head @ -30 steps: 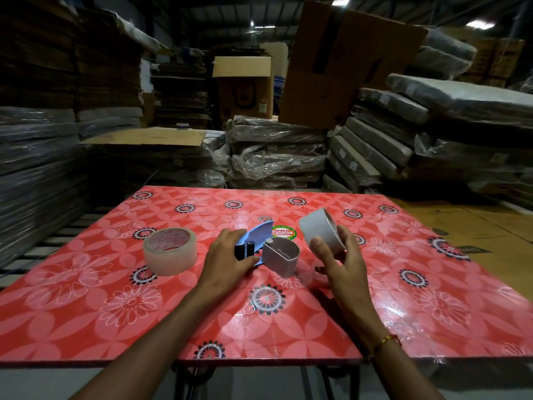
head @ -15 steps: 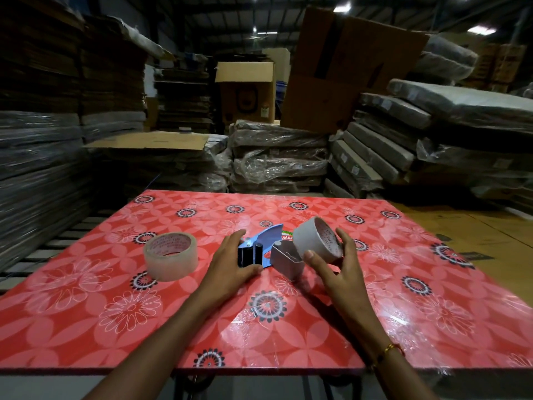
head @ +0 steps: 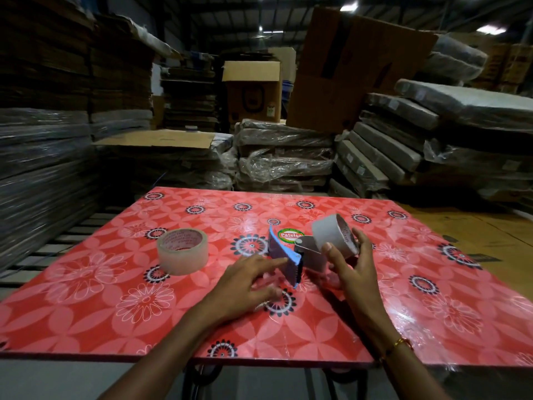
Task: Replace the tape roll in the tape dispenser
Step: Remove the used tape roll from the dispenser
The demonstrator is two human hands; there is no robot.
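A blue tape dispenser (head: 281,252) with a grey hub (head: 307,249) stands on edge in the middle of the red floral table (head: 86,313). My left hand (head: 248,281) lies just in front of it with its fingers spread, and the index fingertip touches the blue plate. My right hand (head: 350,267) holds an empty grey cardboard core (head: 331,236) just right of and above the hub. A full roll of beige tape (head: 183,251) lies flat on the table to the left, apart from both hands.
Plastic-wrapped stacks of flat cardboard (head: 282,157) and open cartons (head: 253,90) rise behind the table. More stacks line the left side (head: 43,157). A wooden floor (head: 476,232) lies to the right. The table's near edge (head: 259,360) is close to me.
My left hand has let go of the dispenser's grip and opened, and the dispenser has turned edge-on. My right hand has carried the empty core to the right, away from the hub.
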